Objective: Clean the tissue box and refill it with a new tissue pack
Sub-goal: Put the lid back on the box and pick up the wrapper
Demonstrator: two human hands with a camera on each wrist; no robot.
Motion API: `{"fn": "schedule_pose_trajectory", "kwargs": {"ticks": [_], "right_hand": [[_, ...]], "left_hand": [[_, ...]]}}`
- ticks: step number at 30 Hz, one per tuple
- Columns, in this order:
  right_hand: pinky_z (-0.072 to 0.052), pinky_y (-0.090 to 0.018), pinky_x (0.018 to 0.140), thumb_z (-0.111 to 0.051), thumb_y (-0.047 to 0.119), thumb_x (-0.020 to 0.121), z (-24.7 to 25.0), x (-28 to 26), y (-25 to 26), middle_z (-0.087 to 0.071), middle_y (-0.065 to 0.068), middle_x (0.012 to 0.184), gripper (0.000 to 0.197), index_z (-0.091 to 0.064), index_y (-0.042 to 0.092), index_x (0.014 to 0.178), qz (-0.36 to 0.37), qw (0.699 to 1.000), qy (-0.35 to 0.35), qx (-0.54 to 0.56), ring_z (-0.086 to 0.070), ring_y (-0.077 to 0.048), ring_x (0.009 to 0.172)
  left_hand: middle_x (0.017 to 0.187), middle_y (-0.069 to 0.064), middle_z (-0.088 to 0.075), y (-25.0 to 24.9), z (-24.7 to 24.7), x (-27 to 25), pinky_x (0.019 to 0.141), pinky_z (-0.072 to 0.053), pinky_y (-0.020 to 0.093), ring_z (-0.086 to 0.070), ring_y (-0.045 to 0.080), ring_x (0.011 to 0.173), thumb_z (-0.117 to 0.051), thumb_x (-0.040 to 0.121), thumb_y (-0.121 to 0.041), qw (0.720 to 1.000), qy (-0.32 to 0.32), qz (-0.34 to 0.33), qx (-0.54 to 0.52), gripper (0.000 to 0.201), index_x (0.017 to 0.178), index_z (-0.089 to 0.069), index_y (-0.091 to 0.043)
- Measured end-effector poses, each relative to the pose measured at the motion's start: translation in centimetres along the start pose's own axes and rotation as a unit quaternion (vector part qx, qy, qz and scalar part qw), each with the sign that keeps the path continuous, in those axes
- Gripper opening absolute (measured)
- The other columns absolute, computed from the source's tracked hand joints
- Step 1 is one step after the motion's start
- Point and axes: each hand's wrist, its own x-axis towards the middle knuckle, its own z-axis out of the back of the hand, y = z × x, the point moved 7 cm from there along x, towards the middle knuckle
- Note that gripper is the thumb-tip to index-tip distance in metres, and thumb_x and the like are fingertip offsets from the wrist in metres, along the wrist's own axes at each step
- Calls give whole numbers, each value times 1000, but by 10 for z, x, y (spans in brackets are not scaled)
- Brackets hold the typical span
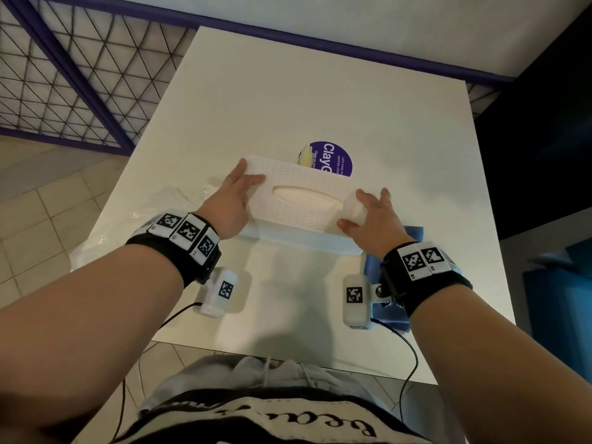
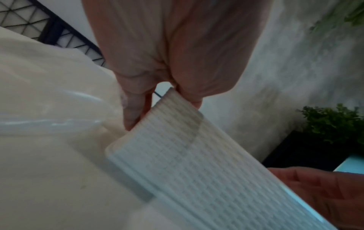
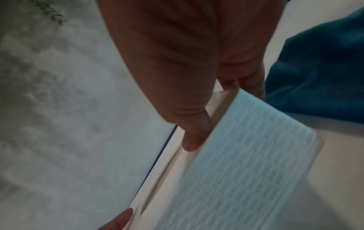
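Observation:
A white textured tissue box (image 1: 301, 187) sits mid-table, tilted, its far edge raised above a flat white base rim (image 1: 307, 243). Cream tissue (image 1: 304, 198) shows in the oval slot on top. My left hand (image 1: 235, 193) grips the box's left end, thumb on top and fingers down the side. At the right end, my right hand (image 1: 371, 216) holds it the same way. The left wrist view shows the box (image 2: 197, 163) pinched by my left hand (image 2: 163, 109). In the right wrist view my right hand (image 3: 224, 112) clasps the box (image 3: 246, 155).
A clear plastic wrapper (image 1: 105, 241) lies crumpled at the table's left edge. A blue cloth (image 1: 371, 264) lies under my right wrist. Behind the box are a round purple sticker (image 1: 333, 158) and a small yellow item (image 1: 306, 157). A wire fence (image 1: 64, 75) stands left.

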Motion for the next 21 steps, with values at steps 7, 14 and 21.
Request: {"fn": "schedule_pose_trajectory", "kwargs": {"ticks": [7,14,21], "right_hand": [[-35,-35,108,-63,39,87,-1,4,-2,-37,-5,147,75,-25,21,149,-6,997,-47,60,-41,-26,132],[-32,-37,111,-64,39,86,0,6,-4,-32,-7,149,77,-23,23,149,-9,997,-50,57,-38,-26,135],[-34,-37,109,-55,44,90,1,12,0,-28,-13,149,75,-16,23,151,-10,1000,2,-10,-39,-31,134]], "left_hand": [[149,18,-39,-2,-2,-2,94,-42,37,-55,31,102,-28,104,-21,997,7,77,-27,62,153,9,-26],[151,14,-36,7,3,-3,101,-36,34,-46,35,127,-29,104,-20,994,2,91,-67,59,153,0,-33],[123,10,-55,0,4,4,78,-38,33,-57,19,77,-28,102,-14,994,36,94,39,65,152,10,-26]]}}
